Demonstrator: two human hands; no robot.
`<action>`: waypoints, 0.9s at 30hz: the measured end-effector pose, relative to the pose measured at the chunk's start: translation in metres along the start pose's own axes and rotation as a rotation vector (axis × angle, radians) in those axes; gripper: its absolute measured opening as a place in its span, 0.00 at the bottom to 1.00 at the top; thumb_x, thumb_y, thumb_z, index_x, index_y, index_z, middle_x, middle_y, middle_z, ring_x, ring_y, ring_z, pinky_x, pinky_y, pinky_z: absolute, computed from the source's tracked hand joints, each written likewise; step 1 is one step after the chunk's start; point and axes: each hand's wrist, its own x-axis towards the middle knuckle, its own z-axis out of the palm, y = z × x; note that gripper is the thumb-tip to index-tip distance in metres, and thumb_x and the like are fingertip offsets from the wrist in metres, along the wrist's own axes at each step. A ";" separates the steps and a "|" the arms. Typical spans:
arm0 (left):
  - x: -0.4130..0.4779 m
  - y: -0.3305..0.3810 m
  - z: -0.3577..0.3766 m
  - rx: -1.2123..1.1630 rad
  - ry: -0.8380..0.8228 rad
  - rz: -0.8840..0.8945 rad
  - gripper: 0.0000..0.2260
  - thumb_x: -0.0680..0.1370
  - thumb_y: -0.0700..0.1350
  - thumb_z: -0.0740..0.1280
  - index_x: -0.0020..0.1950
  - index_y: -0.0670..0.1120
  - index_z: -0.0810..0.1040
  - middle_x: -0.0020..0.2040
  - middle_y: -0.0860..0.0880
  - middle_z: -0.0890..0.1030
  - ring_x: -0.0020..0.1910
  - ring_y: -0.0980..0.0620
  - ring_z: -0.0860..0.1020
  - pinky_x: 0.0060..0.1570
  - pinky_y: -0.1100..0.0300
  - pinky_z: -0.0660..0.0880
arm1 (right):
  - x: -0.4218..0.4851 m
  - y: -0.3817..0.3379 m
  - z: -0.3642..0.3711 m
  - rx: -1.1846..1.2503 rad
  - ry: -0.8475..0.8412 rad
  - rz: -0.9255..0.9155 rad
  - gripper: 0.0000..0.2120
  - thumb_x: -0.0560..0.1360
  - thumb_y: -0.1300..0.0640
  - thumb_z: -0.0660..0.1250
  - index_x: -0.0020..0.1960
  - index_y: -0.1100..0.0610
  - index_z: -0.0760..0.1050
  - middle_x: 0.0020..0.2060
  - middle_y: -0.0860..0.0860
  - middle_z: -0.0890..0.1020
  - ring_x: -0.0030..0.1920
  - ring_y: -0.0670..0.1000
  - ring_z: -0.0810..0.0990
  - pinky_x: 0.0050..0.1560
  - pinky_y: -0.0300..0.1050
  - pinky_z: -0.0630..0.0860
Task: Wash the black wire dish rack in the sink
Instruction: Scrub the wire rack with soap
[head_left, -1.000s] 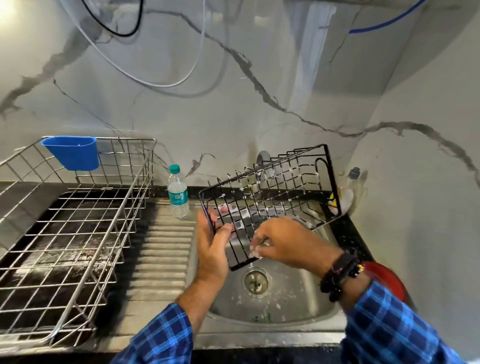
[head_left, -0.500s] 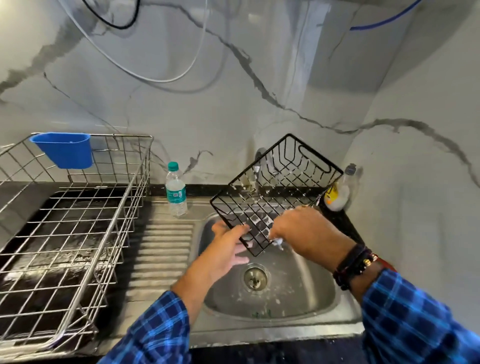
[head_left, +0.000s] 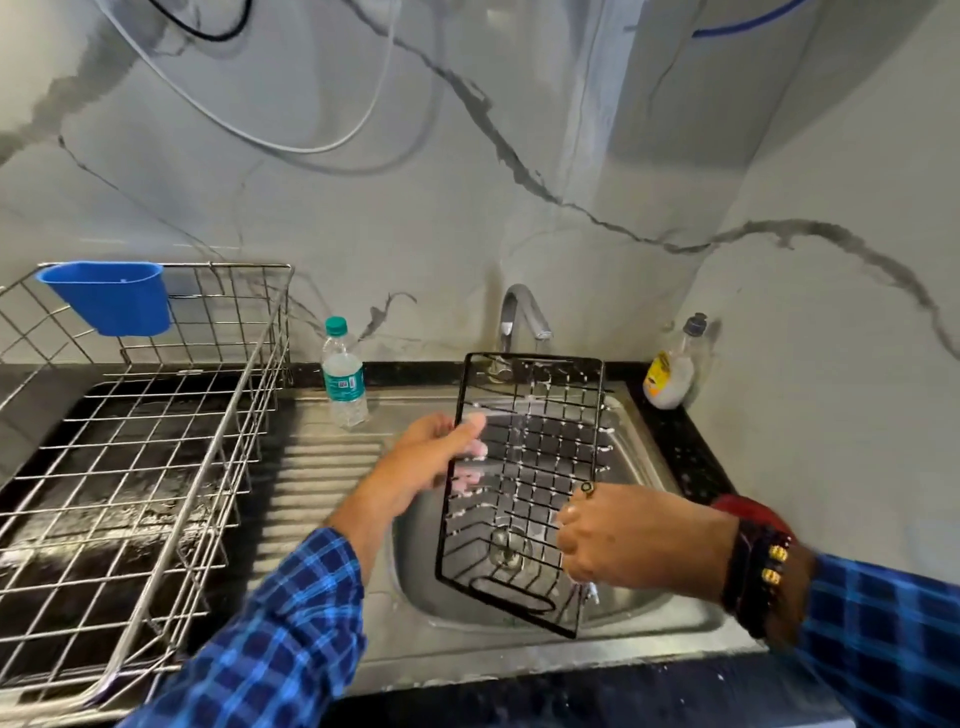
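The black wire dish rack (head_left: 524, 415) hangs lengthwise over the steel sink (head_left: 639, 608), flecked with white suds. My left hand (head_left: 431, 457) grips the rack's left long edge near the top. My right hand (head_left: 613, 535) is closed against the rack's right side low down; what it holds is hidden, though foam shows under it. The tap (head_left: 519, 312) curves over the rack's far end. The drain shows through the wires.
A large steel wire rack (head_left: 156, 441) with a blue plastic cup (head_left: 109, 296) hooked on it fills the left counter. A water bottle (head_left: 343, 374) stands on the ribbed drainboard (head_left: 322, 467). A soap bottle (head_left: 670, 369) sits in the back right corner.
The rack has swung from a tilted diamond pose to lengthwise over the sink. My left hand shifted up its left edge; my right hand dropped to the lower right side.
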 end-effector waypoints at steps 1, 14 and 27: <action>0.002 -0.003 0.007 0.019 0.025 0.055 0.17 0.77 0.62 0.68 0.60 0.53 0.77 0.57 0.48 0.85 0.54 0.46 0.85 0.59 0.46 0.80 | -0.003 0.002 0.001 -0.002 -0.023 0.017 0.05 0.78 0.61 0.67 0.50 0.58 0.82 0.43 0.53 0.82 0.46 0.52 0.82 0.50 0.52 0.82; -0.008 0.015 0.058 -0.334 0.246 0.373 0.21 0.82 0.60 0.57 0.32 0.53 0.72 0.30 0.54 0.68 0.37 0.46 0.67 0.52 0.51 0.75 | -0.015 0.034 0.000 -0.019 -0.047 0.279 0.09 0.78 0.66 0.63 0.52 0.58 0.81 0.47 0.55 0.83 0.51 0.57 0.82 0.55 0.55 0.80; -0.016 0.038 0.081 -0.506 0.385 0.637 0.20 0.83 0.56 0.56 0.37 0.46 0.69 0.31 0.53 0.67 0.36 0.51 0.66 0.42 0.62 0.69 | 0.051 0.002 0.010 0.360 0.095 1.110 0.10 0.80 0.58 0.66 0.61 0.59 0.75 0.55 0.54 0.79 0.56 0.53 0.79 0.56 0.46 0.77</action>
